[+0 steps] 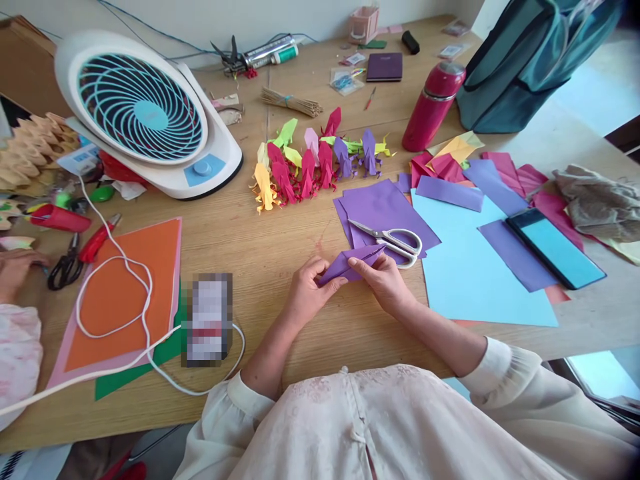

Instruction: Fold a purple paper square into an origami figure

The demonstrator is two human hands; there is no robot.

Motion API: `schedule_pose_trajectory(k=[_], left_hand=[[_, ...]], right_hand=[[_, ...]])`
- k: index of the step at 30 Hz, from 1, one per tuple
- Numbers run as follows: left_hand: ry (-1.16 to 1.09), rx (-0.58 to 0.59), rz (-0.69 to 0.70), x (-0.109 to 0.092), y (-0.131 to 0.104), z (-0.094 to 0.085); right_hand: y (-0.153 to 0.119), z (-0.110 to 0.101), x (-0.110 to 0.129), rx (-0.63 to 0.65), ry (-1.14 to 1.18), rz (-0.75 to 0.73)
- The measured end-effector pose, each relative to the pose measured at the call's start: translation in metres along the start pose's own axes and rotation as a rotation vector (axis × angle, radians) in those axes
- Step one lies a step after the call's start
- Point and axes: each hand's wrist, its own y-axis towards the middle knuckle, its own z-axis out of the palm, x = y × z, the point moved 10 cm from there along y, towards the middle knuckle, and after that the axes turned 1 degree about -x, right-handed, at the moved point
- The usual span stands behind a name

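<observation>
Between my two hands is a folded piece of purple paper [341, 265], long and narrow, held just above the wooden table. My left hand [311, 288] pinches its left end, with the thumb along the lower edge. At the right end, my right hand [387, 280] grips the paper between thumb and fingers. Scissors with white handles [404, 245] lie right behind my right hand, on a stack of purple sheets [383, 203]. Several folded paper figures [307, 163] in yellow, red, pink, green and purple stand in a group farther back.
A white fan [150, 113] and a cabled phone [207, 320] are left; another person's hand [17, 270] is at the far left. On the right are light blue paper [480, 267], a dark phone [555, 247], a red bottle [433, 107] and a teal bag [520, 73].
</observation>
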Motion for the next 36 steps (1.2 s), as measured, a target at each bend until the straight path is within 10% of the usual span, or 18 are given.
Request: schedule_pose_trajectory(k=[12,36], left_hand=[[-0.027,0.020,-0.083,0.004,-0.004,0.006],[0.064,0.032,-0.008,0.008,-0.003,0.006]], right_hand=[[-0.003,0.023,-0.002,0.221,-0.055,-0.034],[0.007,0.025,-0.007,0.229,-0.112,-0.151]])
